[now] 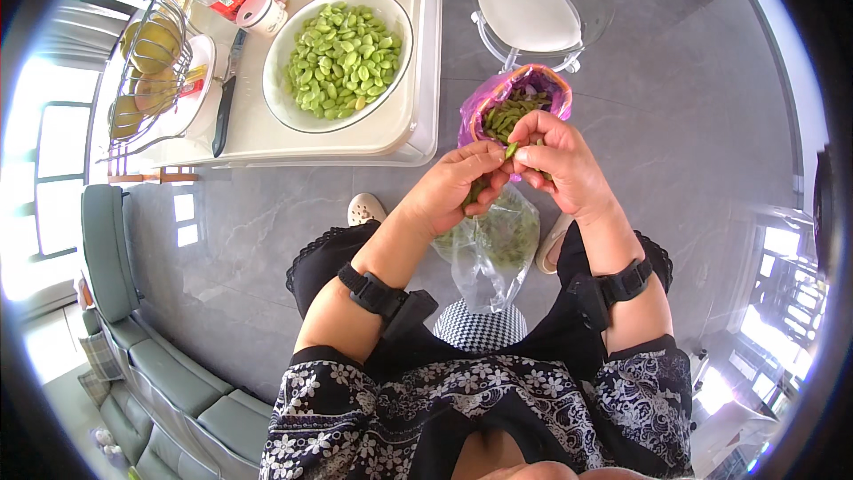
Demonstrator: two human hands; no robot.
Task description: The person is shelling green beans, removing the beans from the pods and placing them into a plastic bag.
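Observation:
Between my fingertips is a small green bean pod [511, 151], pinched from both sides. My left hand [458, 182] is closed, with more green pods tucked in its palm under the curled fingers. Thumb and forefinger of my right hand [564, 160] press on the pod's other end, and a bit of green shows beneath its fingers. Just beyond the hands stands a container lined with a purple bag [466, 124], holding many green pods or husks [506, 116]. Below the hands sits a clear plastic bag [511, 236] with green pods inside, partly hidden by my left hand.
On the table [355, 151] at the left stands a white bowl [275, 80] full of shelled green beans [342, 62]. Beside it are a black-handled knife [224, 116], a wire fruit basket [169, 44] and jars. A white-seated chair [529, 13] stands beyond the lined container.

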